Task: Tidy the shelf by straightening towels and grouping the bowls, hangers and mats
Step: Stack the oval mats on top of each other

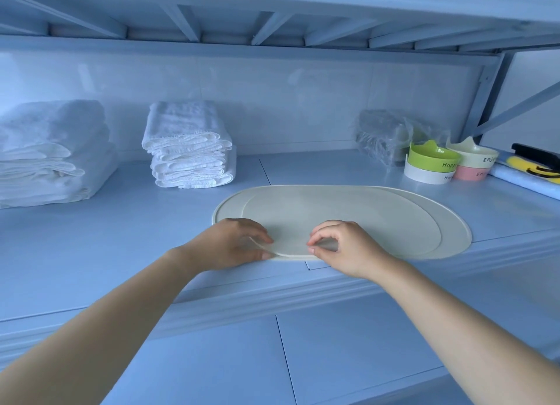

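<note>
Two pale oval mats lie stacked on the shelf, the upper mat (342,219) on the larger lower mat (454,232). My left hand (233,244) pinches the upper mat's near edge between thumb and fingers. My right hand (342,247) pinches the same edge a little to the right. Two stacks of folded white towels stand at the back left: a large stack (51,153) and a smaller stack (188,145). At the right stand stacked bowls, green over white (431,163) and cream over pink (474,162).
A clear plastic-wrapped bundle (383,131) sits behind the bowls. Dark and yellow items (533,162) lie on a pale roll at the far right. The shelf's front edge (272,292) runs just below my hands. Another shelf board hangs overhead.
</note>
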A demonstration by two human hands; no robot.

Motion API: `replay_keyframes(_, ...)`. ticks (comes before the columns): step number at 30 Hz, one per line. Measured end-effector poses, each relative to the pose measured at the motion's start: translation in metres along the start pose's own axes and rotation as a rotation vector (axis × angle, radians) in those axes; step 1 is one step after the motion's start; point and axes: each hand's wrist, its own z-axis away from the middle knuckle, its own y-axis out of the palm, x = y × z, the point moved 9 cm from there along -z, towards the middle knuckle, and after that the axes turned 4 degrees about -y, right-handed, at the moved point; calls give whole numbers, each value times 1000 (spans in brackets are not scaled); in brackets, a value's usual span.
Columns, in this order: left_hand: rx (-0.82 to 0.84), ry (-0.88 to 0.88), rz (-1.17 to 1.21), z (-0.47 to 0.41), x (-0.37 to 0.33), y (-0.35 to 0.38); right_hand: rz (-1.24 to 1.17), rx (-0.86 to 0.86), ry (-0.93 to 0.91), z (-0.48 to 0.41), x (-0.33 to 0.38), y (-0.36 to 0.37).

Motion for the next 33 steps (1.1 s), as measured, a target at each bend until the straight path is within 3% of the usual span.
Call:
replay_keyframes(5,-6,-60,-171,11,21,-18,56,60,-12,-12,7,15)
replay_keyframes(10,-81,91,-367,16,-1,-23,63,89,-37,-22,25,31)
replay_keyframes(12,-98,53,-378,15,4,-24,54,86,-39,-23,28,32)
replay_keyframes(15,-212,-110,-395,12,18,-37,51,82,-36,-20,28,30)
replay_keyframes(18,-365,-503,-326,18,44,-57,56,78,-34,-16,25,27)
replay_keyframes(21,-284,-739,-216,16,61,-50,67,85,-20,-14,19,24)
replay_keyframes(28,-292,-440,333,-18,-2,-22,104,56,15,-6,-7,2)
replay_keyframes(33,-297,-311,161,-51,-55,-12,159,-67,108,15,-40,-44)
